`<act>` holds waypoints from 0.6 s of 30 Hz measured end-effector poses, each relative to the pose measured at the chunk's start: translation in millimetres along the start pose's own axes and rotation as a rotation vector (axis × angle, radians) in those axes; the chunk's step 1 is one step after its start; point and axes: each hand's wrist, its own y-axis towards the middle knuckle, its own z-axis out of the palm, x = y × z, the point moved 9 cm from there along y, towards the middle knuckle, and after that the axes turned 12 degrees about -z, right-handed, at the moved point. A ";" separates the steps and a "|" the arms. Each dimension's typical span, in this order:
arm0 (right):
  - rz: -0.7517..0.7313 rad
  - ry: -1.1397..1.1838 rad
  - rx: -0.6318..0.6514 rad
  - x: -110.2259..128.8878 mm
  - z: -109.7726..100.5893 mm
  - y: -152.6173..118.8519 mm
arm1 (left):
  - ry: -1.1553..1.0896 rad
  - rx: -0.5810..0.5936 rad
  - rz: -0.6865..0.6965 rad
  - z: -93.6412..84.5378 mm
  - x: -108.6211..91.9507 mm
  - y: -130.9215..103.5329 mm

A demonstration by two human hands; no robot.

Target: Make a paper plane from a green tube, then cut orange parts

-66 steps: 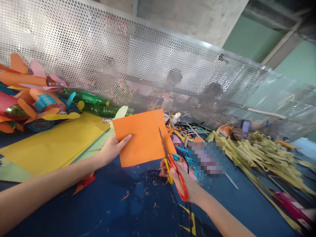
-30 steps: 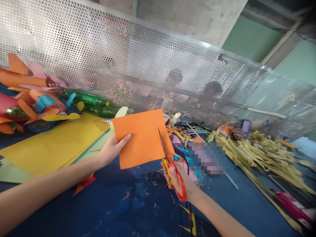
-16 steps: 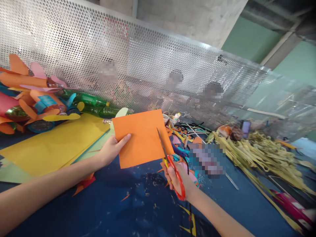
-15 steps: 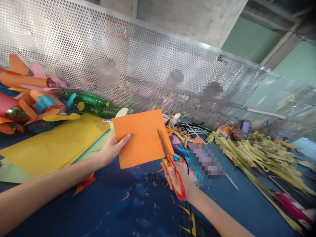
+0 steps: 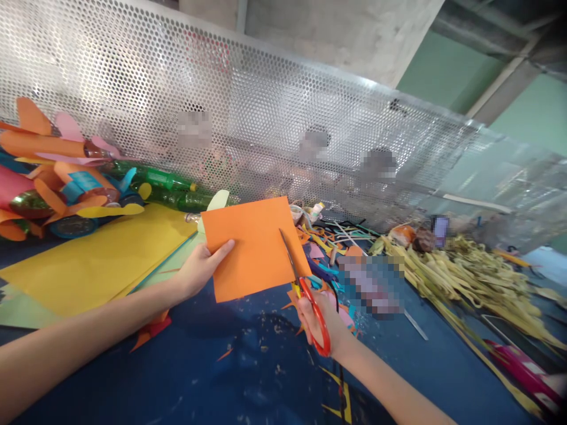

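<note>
My left hand (image 5: 201, 268) pinches the left edge of a square orange sheet of paper (image 5: 252, 251), thumb on top and fingers behind. The sheet is held up above the blue table (image 5: 248, 366). My right hand (image 5: 321, 319) grips scissors (image 5: 319, 324) with red and yellow handles. One dark blade lies across the face of the paper near its lower right side; the other blade is hidden behind the sheet. A light green paper piece (image 5: 218, 202) pokes out behind the sheet's upper left corner.
Left are yellow sheets (image 5: 97, 254) and bottle crafts (image 5: 75, 183) with paper fins, beside green bottles (image 5: 159, 177). Paper scraps (image 5: 316, 251) lie behind my right hand. Dried husks (image 5: 478, 283) and a pink box (image 5: 522, 366) are at right. Behind a perforated metal screen (image 5: 266, 100) are several people.
The scissors have shifted very slightly left and their handles appear closer together. The orange sheet and my left hand have stayed almost still.
</note>
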 end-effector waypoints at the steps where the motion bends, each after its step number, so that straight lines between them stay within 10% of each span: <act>1: 0.011 0.000 0.007 -1.3 0.7 -0.5 | -0.001 -0.002 0.001 -0.1 0.3 0.2; 18: -0.023 0.220 0.071 17.0 1.7 -5.6 | 0.060 0.043 -0.013 10.1 0.2 -5.9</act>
